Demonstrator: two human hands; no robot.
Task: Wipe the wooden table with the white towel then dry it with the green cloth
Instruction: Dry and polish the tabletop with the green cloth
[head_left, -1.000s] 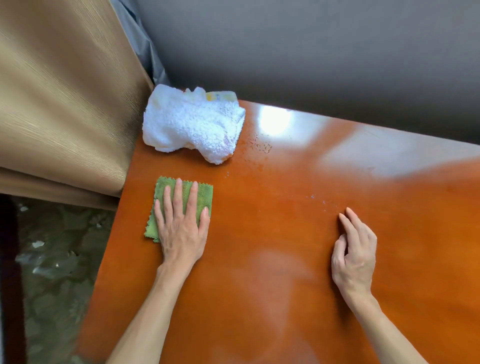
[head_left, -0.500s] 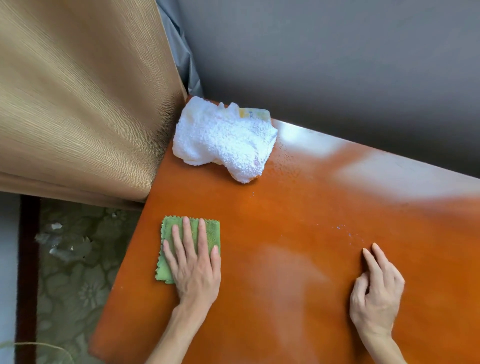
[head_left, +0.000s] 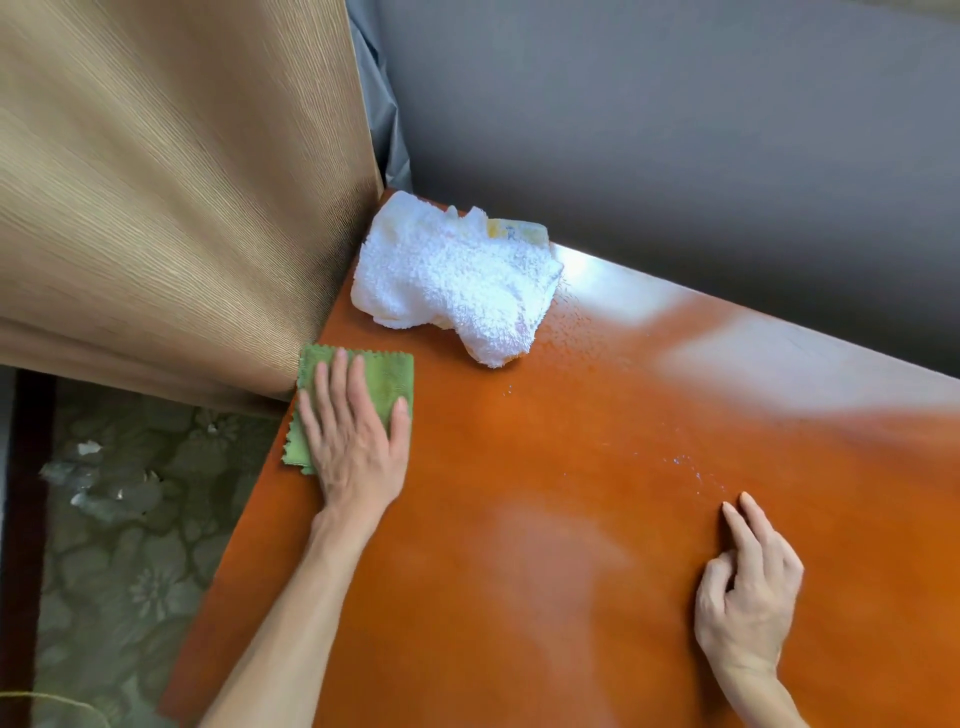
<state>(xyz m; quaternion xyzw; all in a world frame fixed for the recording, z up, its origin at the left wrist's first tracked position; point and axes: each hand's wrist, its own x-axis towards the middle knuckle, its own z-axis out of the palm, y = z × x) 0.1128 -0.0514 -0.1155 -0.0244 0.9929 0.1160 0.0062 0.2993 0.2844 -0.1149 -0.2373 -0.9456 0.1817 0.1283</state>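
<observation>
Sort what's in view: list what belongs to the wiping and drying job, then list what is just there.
Belongs to the job:
green cloth, flat under the left hand
white towel, bunched at the table's far corner
wooden table, water droplets on it

Just there:
tan curtain
patterned floor
grey wall
right hand, resting on the table

The orange wooden table (head_left: 571, 597) carries a white towel (head_left: 457, 280), green cloth (head_left: 387, 379) and water droplets (head_left: 696, 470).
</observation>
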